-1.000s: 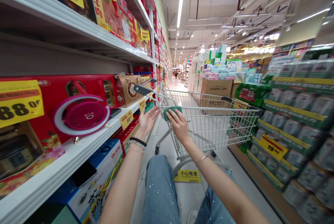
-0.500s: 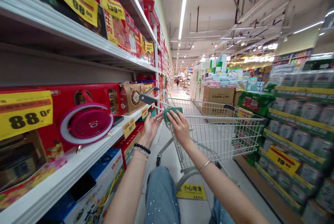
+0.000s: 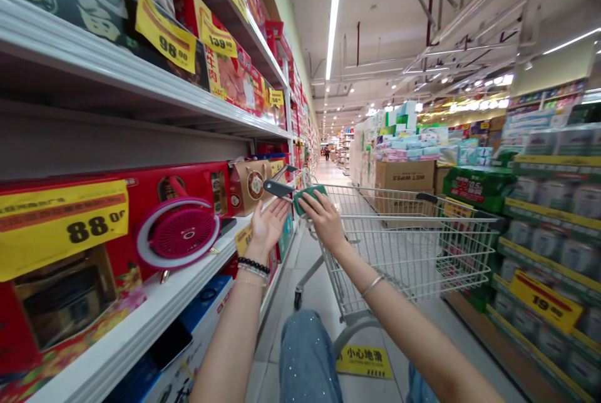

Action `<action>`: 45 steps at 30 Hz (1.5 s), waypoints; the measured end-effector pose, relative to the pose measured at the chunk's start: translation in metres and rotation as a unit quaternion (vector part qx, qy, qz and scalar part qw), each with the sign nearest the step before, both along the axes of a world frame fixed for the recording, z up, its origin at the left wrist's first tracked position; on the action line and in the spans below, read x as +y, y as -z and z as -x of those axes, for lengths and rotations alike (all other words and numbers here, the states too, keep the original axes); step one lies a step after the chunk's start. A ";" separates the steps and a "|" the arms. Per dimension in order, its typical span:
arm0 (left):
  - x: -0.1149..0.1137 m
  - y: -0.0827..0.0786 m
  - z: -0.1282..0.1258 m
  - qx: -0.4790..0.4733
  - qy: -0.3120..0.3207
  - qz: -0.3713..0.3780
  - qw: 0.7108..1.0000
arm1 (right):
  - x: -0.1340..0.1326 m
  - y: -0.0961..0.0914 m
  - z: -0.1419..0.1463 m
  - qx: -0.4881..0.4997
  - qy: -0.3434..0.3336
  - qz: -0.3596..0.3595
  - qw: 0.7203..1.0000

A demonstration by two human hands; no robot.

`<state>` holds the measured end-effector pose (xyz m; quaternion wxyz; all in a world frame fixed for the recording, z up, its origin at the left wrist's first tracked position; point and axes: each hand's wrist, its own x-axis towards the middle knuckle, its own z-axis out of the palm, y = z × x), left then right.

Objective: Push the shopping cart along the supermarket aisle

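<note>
- In a supermarket aisle (image 3: 323, 265), a wire shopping cart (image 3: 422, 253) is sitting close to a white shelf edge (image 3: 141, 290); drifting left risks clipping stock.
- A pink fan (image 3: 178, 234) is leaning on a red gift box (image 3: 188, 187) near the edge; a knock could topple it.
- The right hand (image 3: 326, 220) is curling its fingers around the cart's green handle grip (image 3: 310, 198).
- The left hand (image 3: 268, 226) is staying open, fingers spread, gripping nothing, just beside the handle; a one-handed hold risks the cart swinging.

The right hand (image 3: 326, 218) is clasping a green grip (image 3: 308, 198) on a shopping cart (image 3: 413, 246) at twelve o'clock, while the open left hand (image 3: 269, 224) is hovering just beside it, near a shelf (image 3: 154, 296) at nine o'clock displaying a pink fan (image 3: 184, 234).
</note>
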<state>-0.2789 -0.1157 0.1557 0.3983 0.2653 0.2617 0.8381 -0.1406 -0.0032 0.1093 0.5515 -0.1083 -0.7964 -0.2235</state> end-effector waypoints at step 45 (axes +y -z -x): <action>0.007 -0.001 0.007 0.082 -0.047 0.024 0.995 | 0.026 -0.001 -0.005 -0.018 -0.031 -0.002 0.999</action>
